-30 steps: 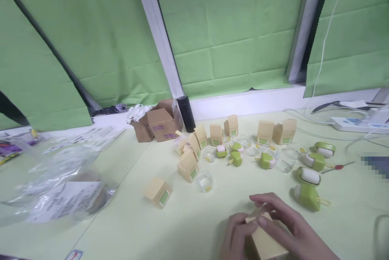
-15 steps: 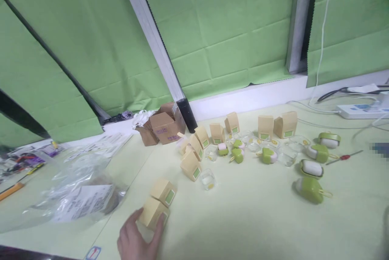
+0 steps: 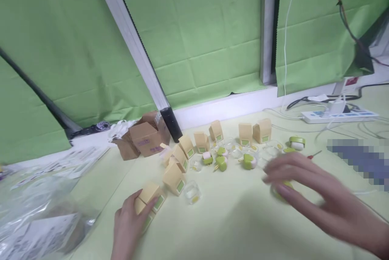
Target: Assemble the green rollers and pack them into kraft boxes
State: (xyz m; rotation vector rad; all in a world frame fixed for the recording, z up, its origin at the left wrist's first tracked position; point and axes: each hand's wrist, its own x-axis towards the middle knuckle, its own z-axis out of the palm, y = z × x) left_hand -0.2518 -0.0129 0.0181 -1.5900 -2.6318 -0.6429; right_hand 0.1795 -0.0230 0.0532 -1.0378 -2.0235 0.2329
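My left hand point(image 3: 126, 225) lies at the lower left, its fingers and thumb closed round a small tan box point(image 3: 139, 206) with a green label. That box rests on the pale green table point(image 3: 231, 219) against a second tan box point(image 3: 152, 193). My right hand point(image 3: 313, 195) stretches in from the right with the fingers spread, slightly smeared by motion. Its fingertips hover over a green popsicle-shaped case point(image 3: 277, 192), which is mostly hidden beneath them; I cannot tell whether they touch it.
More tan boxes point(image 3: 186, 146), green cases point(image 3: 249, 162) and clear cups point(image 3: 192, 192) are scattered mid-table. A brown carton point(image 3: 146, 140) and a black cylinder point(image 3: 170, 124) stand by the wall. A plastic bag point(image 3: 33, 219) lies left, a power strip point(image 3: 337, 116) far right.
The tan box went from both hands at the lower right to the left, set beside another box. My right hand has come back in over a green case. The view swung right.
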